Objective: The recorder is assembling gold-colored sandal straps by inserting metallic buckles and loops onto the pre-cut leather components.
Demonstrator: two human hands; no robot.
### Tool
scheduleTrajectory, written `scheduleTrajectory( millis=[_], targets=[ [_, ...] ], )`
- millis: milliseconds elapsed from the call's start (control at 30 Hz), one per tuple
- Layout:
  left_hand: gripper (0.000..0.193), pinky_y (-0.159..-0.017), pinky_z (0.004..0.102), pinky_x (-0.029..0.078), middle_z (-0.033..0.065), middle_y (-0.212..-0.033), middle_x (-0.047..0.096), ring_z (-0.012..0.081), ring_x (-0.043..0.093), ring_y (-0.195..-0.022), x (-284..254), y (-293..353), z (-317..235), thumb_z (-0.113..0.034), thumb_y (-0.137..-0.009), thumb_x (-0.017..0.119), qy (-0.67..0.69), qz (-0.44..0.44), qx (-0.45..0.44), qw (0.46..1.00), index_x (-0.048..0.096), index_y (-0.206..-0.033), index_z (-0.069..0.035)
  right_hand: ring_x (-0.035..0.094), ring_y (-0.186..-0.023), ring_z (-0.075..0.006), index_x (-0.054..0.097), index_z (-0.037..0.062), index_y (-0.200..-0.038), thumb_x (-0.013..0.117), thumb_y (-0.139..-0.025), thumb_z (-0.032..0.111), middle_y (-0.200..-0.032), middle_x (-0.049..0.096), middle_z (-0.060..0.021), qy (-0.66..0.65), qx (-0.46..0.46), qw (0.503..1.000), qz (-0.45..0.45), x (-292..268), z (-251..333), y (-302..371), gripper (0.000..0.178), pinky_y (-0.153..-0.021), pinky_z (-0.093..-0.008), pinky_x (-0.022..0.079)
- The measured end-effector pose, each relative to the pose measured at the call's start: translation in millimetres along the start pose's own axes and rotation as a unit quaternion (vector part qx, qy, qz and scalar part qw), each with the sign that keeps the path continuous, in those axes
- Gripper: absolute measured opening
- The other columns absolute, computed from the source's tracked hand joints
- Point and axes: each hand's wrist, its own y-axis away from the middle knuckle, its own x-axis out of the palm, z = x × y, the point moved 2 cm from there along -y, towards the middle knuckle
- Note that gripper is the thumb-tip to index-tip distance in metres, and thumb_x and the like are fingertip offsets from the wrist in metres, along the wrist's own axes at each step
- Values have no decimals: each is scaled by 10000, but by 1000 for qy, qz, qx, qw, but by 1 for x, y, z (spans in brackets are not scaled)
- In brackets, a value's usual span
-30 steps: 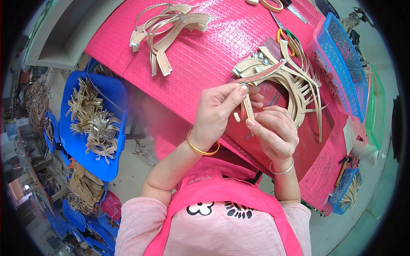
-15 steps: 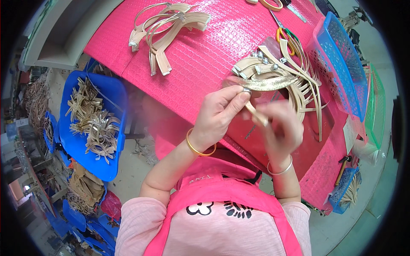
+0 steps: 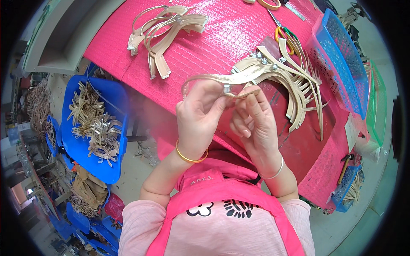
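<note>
A thin gold-beige strap (image 3: 232, 78) curves between my hands above the table's near edge. My left hand (image 3: 197, 112) is closed on it, with a small silver buckle (image 3: 226, 88) showing at the fingertips. The thumb and forefinger of my right hand (image 3: 257, 118) pinch the strap's narrow end, and its other fingers curl loosely. Just beyond lies a pile of beige straps (image 3: 294, 91), several bearing silver buckles. Part of that pile is hidden behind the held strap.
Bundled straps (image 3: 171, 32) lie on the pink-covered table (image 3: 141, 72) at far left. Scissors (image 3: 285, 36) with yellow and green handles rest beyond the pile. Stacked plastic baskets (image 3: 341, 59) edge the right side. A blue bin (image 3: 104, 167) of strap bundles stands left; a hammer (image 3: 344, 170) lies right.
Both hands have shifted left, carrying the strap away from the pile. My right hand, blurred before, now pinches the strap end beside my left fingers.
</note>
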Motion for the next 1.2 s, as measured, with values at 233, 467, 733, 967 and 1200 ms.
scheduleTrajectory(
  millis=[233, 467, 733, 967, 1200],
  targets=[
    [130, -542, 279, 479, 141, -704, 603, 233, 628, -661, -1, -7, -2, 34, -724, 583, -241, 58, 149, 957, 553, -849, 11, 250, -394, -27, 433, 100, -711, 524, -810, 101, -541, 375, 41, 59, 52, 997, 16, -5, 2, -6, 134, -375, -189, 163],
    [131, -471, 313, 440, 129, -650, 574, 250, 587, -565, 2, -2, 2, -7, -708, 607, -299, 20, 196, 934, 570, -833, -12, 272, -439, -20, 425, 102, -672, 563, -780, 117, -549, 385, 54, 94, 85, 992, 13, -14, 11, -13, 176, -404, -181, 184],
    [158, -496, 274, 433, 110, -637, 569, 207, 578, -558, 2, -9, -6, -1, -667, 644, -355, 119, 227, 899, 609, -821, -5, 474, -721, -80, 596, 31, -852, 626, -757, 162, -977, 492, -39, 420, -95, 901, 59, -20, 20, -39, 164, -714, -248, 389],
    [171, -515, 206, 428, 42, -684, 615, 61, 540, -592, -3, -29, -27, -35, -718, 630, -198, 186, 74, 960, 622, -880, 18, 486, -733, -79, 586, 37, -840, 530, -842, 286, -807, 565, -10, 319, -161, 933, -53, -35, 43, -100, 255, -684, -210, 381],
    [170, -405, 164, 345, 1, -614, 554, 28, 473, -491, -14, -50, -24, -71, -771, 592, -208, 252, -38, 944, 616, -915, 15, 430, -513, -29, 546, 49, -647, 561, -822, 272, -571, 526, 45, 444, -8, 887, 123, -15, 39, -84, 284, -481, -170, 330]
  ],
)
